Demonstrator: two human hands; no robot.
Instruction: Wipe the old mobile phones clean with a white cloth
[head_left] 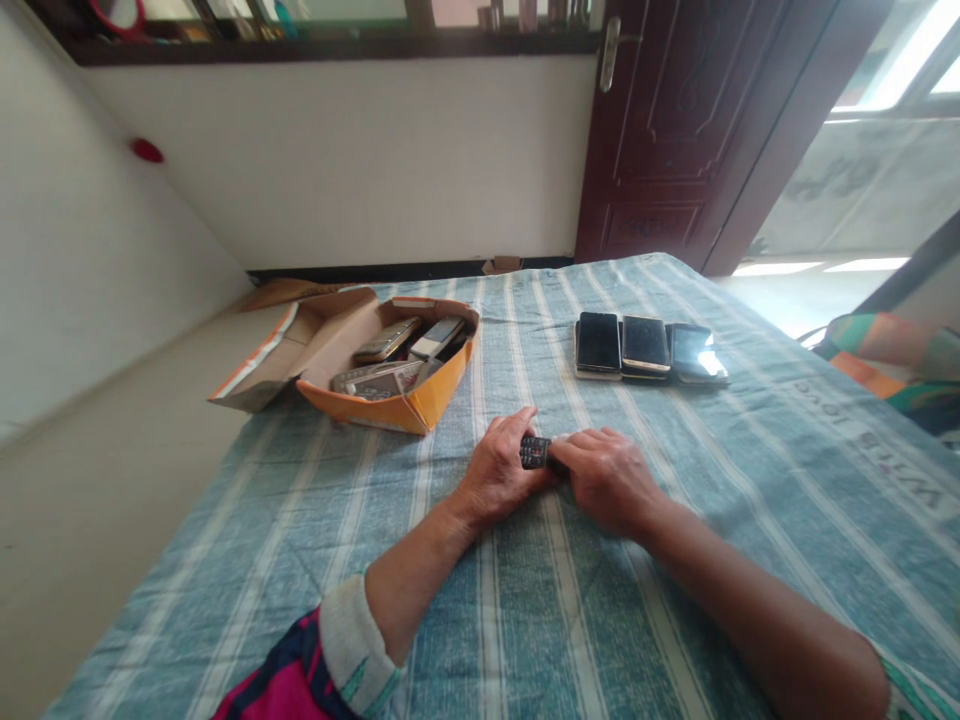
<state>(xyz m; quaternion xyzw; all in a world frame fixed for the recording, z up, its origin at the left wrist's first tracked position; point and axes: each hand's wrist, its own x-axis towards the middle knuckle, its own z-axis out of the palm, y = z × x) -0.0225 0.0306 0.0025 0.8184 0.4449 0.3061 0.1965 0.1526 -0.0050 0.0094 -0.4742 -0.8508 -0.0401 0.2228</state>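
Observation:
A small black keypad phone (535, 452) lies on the striped blue cloth in the middle of the table (750, 480). My left hand (501, 473) curls round its left side, fingers closed on it. From the right, my right hand (607, 475) grips the same phone with fingers pressed together. Only the keypad end of the phone shows between the two hands.
An open orange cardboard box (420, 405) with several old phones stands at the back left. A row of three smartphones (645, 346) lies at the back right. A dark door (660, 130) and a white wall stand behind the table. Colourful cloth (892, 355) lies at the far right.

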